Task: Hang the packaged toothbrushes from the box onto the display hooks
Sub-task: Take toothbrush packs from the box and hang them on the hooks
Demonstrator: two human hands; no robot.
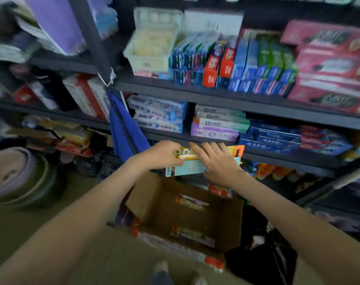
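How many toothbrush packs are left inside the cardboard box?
2: the far pack lies deeper in the box, the near pack closer to the person. The walls may hide more.

Motion blur smears the upper-left shelves (57, 64) and the print on the pink boxes (329, 64). The left hand (162, 155) and right hand (218, 163) cover much of the toothbrush packs (189, 168), so their number cannot be told. The loose packs (192, 202) lying in the cardboard box (146, 194) are too blurred to read.
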